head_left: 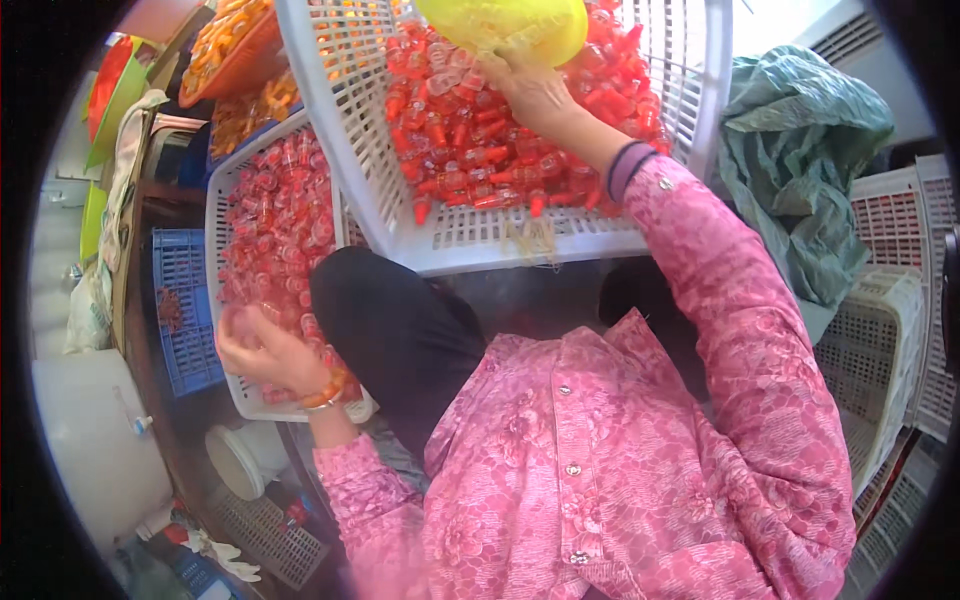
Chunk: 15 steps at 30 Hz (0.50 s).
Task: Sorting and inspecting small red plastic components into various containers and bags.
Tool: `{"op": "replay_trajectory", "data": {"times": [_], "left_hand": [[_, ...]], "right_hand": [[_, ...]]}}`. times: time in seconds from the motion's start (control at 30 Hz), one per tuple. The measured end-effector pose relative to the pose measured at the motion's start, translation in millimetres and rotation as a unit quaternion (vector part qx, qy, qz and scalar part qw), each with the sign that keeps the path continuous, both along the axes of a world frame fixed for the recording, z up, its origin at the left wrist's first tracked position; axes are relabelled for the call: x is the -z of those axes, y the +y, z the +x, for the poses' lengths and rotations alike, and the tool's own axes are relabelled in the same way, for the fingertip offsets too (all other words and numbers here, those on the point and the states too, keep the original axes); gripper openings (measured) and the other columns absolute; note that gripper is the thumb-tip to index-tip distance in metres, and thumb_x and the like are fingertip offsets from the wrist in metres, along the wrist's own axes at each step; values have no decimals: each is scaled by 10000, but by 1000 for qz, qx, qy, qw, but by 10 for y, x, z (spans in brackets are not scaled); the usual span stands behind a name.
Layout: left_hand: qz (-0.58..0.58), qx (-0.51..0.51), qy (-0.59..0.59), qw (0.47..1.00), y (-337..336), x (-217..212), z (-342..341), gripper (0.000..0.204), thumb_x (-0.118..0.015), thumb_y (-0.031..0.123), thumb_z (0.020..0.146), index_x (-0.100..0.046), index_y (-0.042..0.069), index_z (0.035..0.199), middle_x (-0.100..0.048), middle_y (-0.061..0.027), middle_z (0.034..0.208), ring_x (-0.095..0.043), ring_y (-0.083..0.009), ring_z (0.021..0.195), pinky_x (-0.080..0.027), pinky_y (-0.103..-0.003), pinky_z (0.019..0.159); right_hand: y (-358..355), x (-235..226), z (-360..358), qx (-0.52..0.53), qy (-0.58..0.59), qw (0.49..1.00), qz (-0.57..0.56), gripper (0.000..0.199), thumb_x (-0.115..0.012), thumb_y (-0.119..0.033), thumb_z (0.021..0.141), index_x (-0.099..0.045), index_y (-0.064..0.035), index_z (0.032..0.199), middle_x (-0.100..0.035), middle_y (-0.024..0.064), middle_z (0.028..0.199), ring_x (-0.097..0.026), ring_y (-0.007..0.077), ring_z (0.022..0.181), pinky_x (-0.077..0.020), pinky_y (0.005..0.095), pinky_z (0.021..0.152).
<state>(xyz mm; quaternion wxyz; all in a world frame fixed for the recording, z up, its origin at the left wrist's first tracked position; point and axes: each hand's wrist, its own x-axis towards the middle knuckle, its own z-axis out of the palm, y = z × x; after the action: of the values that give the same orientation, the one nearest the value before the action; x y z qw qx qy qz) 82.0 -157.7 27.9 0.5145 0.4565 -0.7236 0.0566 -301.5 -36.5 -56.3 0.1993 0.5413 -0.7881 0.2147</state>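
A large white slatted crate [375, 215] stands in front of me, holding many small red pieces [490, 150] with pointed tips and clear parts. My right hand [535, 90] reaches over the crate to the near edge of a yellow bowl [545, 25]. Its fingertips overlap the bowl, and whether they grip anything is not clear. To the left, my left hand [265, 350] is over a second white basket [222, 225] of red, clear-ended pieces [285, 215]. Its fingers curl round something reddish, blurred by motion. Thin pale bands [530, 240] hang at the crate's near rim.
Far left, an orange basket [240, 65] holds orange pieces. A blue crate [185, 330] and a white lidded bucket [240, 460] stand beside the left basket. Crumpled green sheeting [800, 150] lies right of the crate, above white baskets [875, 350]. My knees border the crate.
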Motion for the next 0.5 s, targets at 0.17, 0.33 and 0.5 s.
{"op": "replay_trajectory", "data": {"times": [0.17,0.33,0.5], "left_hand": [[155,293,-13,943,391,21,-823,193,-616,160,838,-627,8,956,-607,-144,936,-578,-288,874,-461,-390,792],[271,329,-219,878,263,437,-1828,245,-625,191,816,-572,-3,956,-600,-218,932,-602,-384,864,-479,-466,740],[258,249,-240,902,-5,1032,-2463,396,-669,201,786,-494,5,1082,-591,-242,915,-603,-410,856,-485,-476,755]], "right_hand": [[-177,128,-148,34,167,980,98,295,-576,-163,784,-575,-84,1068,-556,194,1029,-608,355,847,-497,475,691],[114,-74,278,39,-111,978,174,284,-611,-180,804,-585,-87,1071,-563,142,965,-611,314,863,-506,379,696],[883,-316,567,35,-334,942,26,335,-587,-271,871,-590,-28,1101,-610,95,974,-632,233,855,-495,321,739]]}}
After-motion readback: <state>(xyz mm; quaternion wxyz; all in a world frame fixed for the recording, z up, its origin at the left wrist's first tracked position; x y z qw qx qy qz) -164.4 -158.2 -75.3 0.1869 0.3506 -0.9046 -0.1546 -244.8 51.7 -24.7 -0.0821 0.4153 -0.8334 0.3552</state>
